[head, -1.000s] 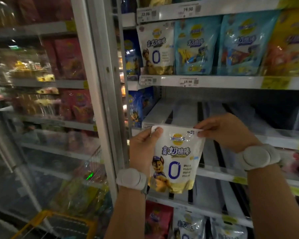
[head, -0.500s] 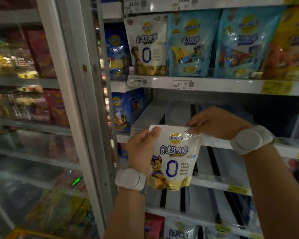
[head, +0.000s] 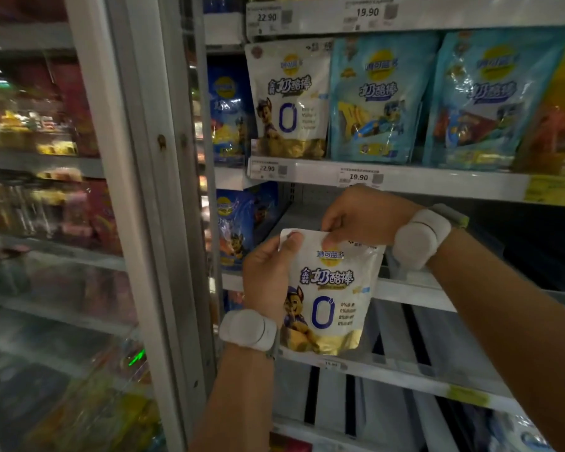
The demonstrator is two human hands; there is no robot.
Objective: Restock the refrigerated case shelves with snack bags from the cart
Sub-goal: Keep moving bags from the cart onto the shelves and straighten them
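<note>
A white snack bag with a cartoon dog and a big blue zero hangs upright in front of the open case. My left hand grips its top left corner, thumb on the front. My right hand pinches the top edge near the middle. The bag is level with a bare white shelf behind it. On the shelf above stands a matching white bag, over a 22.90 price tag.
Light blue bags fill the upper shelf to the right. Dark blue bags sit in the neighbouring section on the left. The open glass door and its grey frame stand at my left. Lower shelves show dark slots.
The view has shifted up and left. My right hand slid along the bag's top edge from the right corner toward the middle. The bag stays held before the bare shelf.
</note>
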